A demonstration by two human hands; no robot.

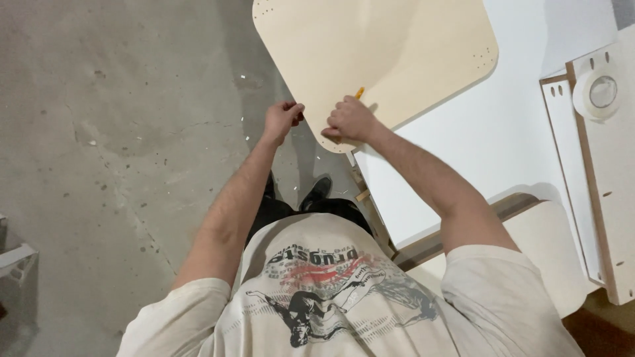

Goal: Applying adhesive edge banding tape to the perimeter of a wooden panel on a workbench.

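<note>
Here the left hand [282,120] is pinching the near left edge of a pale rounded wooden panel [377,53], which is overhanging the white table [503,139]. The right hand [350,119] is lying fisted on the panel, gripping a small orange tool [360,92].

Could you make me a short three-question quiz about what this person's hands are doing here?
1. True or false: the left hand grips the edge of the rounded wooden panel.
2. What colour is the small tool poking out of the right hand?
3. What sits on the drilled white board at the right: A) tape roll, B) hammer, C) cup?

Key: 1 true; 2 yellow-orange; 3 A.
</note>
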